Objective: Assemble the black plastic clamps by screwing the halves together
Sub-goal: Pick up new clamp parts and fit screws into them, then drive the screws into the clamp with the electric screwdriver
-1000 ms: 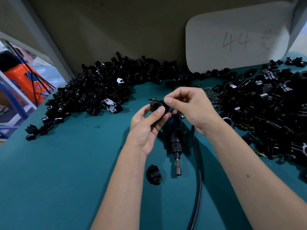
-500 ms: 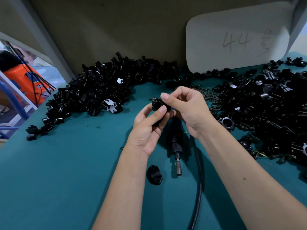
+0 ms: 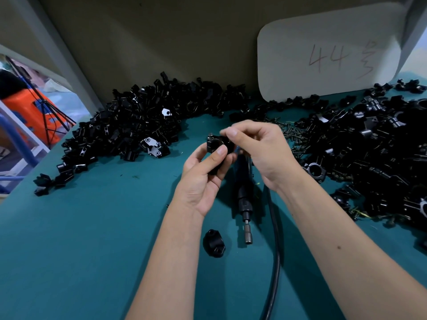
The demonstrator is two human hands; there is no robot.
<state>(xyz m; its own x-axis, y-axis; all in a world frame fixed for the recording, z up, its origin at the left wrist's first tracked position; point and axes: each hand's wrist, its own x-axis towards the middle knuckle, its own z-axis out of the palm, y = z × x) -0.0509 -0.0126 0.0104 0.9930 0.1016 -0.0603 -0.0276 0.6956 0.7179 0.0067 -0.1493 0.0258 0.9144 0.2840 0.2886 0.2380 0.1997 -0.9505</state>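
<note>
Both hands hold one black clamp above the green mat.
The left hand (image 3: pixel 203 179) grips the glossy ring-shaped clamp (image 3: pixel 218 144); the right hand (image 3: pixel 258 151) pinches its top. A rounded half (image 3: pixel 214 243) lies beside the driver (image 3: pixel 245 204).

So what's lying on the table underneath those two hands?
A black power screwdriver lies on the teal table, bit toward the camera, its hose alongside. The left hand and right hand cover its rear end.

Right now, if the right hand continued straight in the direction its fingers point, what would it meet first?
The right hand points left, fingers already at the black clamp that the left hand holds. That clamp comes first, then probably the left thumb; depth is uncertain.
</note>
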